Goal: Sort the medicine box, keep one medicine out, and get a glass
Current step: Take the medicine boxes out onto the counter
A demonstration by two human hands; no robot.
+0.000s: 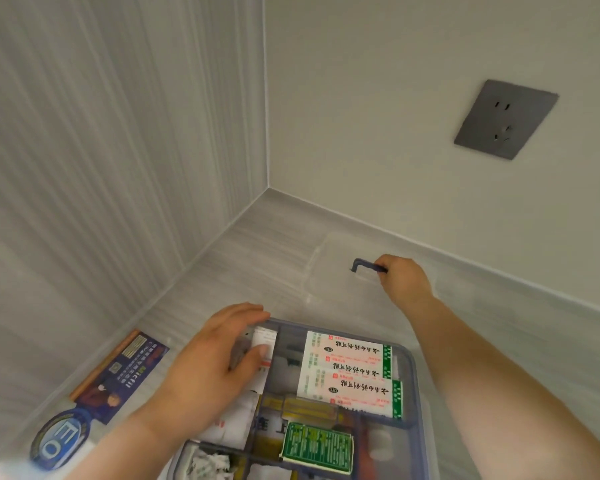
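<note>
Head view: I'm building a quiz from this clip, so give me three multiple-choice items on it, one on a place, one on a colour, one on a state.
1. Where does the clear lid lie?
A. on the counter behind the medicine box
B. closed on the box
C. leaning on the wall

2. What colour is the wall socket?
A. white
B. dark grey
C. red

3. What is the right hand doing?
A. resting flat on the counter
B. holding a glass
C. gripping the lid's dark handle

Answers:
1 A, the lid lies flat on the counter beyond the open medicine box.
2 B, the plate is dark grey on a pale wall.
3 C, its fingers close around the dark handle, while the left hand rests on the box's contents.
</note>
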